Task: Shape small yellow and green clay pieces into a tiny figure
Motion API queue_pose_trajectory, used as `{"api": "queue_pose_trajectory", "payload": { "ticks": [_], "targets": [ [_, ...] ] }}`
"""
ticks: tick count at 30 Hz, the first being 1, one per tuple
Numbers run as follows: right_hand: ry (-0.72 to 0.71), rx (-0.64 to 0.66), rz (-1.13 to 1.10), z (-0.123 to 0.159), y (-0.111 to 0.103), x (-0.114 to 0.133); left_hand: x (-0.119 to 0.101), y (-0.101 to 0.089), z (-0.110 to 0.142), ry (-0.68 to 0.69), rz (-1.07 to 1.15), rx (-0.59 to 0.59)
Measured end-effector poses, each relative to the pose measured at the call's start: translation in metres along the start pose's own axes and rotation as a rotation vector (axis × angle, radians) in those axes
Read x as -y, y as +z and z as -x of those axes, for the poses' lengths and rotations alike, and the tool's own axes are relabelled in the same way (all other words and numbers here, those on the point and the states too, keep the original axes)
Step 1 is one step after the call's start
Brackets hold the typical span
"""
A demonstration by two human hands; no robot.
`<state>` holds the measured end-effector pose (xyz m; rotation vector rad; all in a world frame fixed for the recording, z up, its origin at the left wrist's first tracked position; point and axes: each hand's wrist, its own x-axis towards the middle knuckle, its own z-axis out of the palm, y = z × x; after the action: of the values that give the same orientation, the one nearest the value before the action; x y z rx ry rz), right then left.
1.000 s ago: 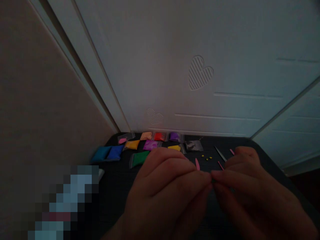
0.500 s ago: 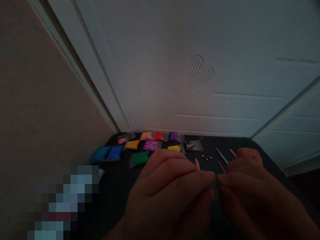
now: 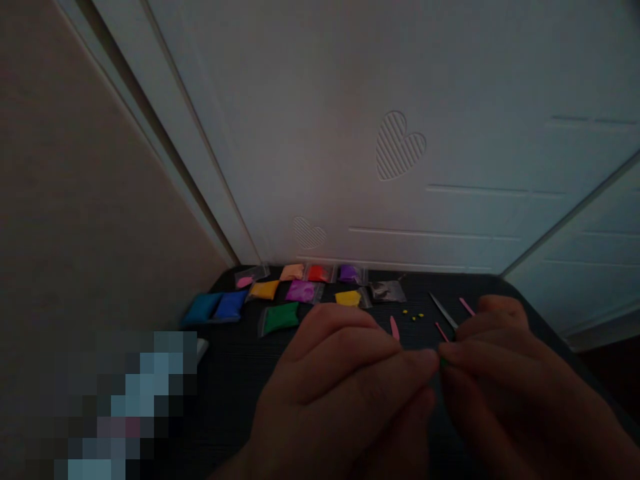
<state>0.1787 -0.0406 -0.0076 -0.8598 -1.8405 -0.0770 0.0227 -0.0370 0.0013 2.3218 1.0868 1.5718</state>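
Observation:
Between the fingertips of my right hand (image 3: 515, 367) is a tiny piece of green modelling clay (image 3: 443, 362), pinched by thumb and forefinger. My left hand (image 3: 345, 387) is closed, its fingers curled, with the forefinger tip up against the right fingertips beside the green bit. Whether the left fingers grip anything is hidden. Beyond the hands, several tiny yellowish-green pieces (image 3: 413, 318) lie on the dark table (image 3: 225, 387). Near them are a pink modelling tool (image 3: 395, 327), a thin pink stick (image 3: 442, 331) and a slim grey pointed tool (image 3: 442, 310), partly behind my right hand.
Bags of coloured clay line the back of the table, among them a green bag (image 3: 281, 318), a blue bag (image 3: 231, 306), a yellow bag (image 3: 349, 298) and a purple bag (image 3: 349, 273). A white panel with carved hearts (image 3: 400, 147) rises behind. The lower left is pixelated.
Both hands have shifted slightly, with the left fingertips a little to the right and now against the right ones. The green piece shows more clearly. Things on the table have not moved.

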Motion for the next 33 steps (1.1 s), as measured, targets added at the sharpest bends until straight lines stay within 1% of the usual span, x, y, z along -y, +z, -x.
{"api": "queue_pose_trajectory", "payload": {
  "ticks": [2,4,7,9,12,17,19,21,24,26,29,33],
  "targets": [
    [0.000,0.016,0.003,0.0006,-0.0002,-0.0002,0.0009,-0.0013,-0.0016,0.025,-0.022,0.012],
    [0.014,-0.002,0.028,0.0014,0.0000,-0.0006,0.0013,-0.0017,-0.0028,0.070,-0.051,0.018],
    [0.017,-0.013,0.045,0.0030,0.0010,-0.0014,0.0006,-0.0006,-0.0029,0.129,-0.099,-0.007],
    [0.010,-0.028,0.038,0.0040,0.0022,-0.0016,-0.0005,0.0004,-0.0022,0.138,-0.113,-0.026],
    [0.013,-0.067,0.039,0.0049,0.0039,-0.0016,-0.0017,0.0006,-0.0014,0.120,-0.111,-0.032],
    [0.033,-0.049,0.040,0.0030,0.0032,-0.0009,-0.0008,-0.0016,-0.0010,0.057,-0.095,-0.034],
    [0.024,-0.031,0.041,0.0020,0.0021,-0.0005,0.0003,-0.0021,-0.0015,0.069,-0.090,-0.017],
    [0.016,-0.024,0.039,0.0017,0.0018,-0.0004,0.0013,-0.0020,-0.0025,0.106,-0.086,0.025],
    [0.018,-0.031,0.040,0.0023,0.0027,-0.0009,0.0015,-0.0010,-0.0039,0.125,-0.091,0.020],
    [0.015,-0.032,0.046,0.0032,0.0032,-0.0017,0.0004,-0.0001,-0.0041,0.111,-0.088,-0.003],
    [0.015,-0.042,0.034,0.0043,0.0028,-0.0033,-0.0017,0.0005,-0.0036,0.087,-0.057,0.000],
    [0.003,-0.028,0.065,0.0047,0.0012,-0.0047,-0.0015,0.0002,-0.0034,0.017,0.003,-0.001]
  ]
}}
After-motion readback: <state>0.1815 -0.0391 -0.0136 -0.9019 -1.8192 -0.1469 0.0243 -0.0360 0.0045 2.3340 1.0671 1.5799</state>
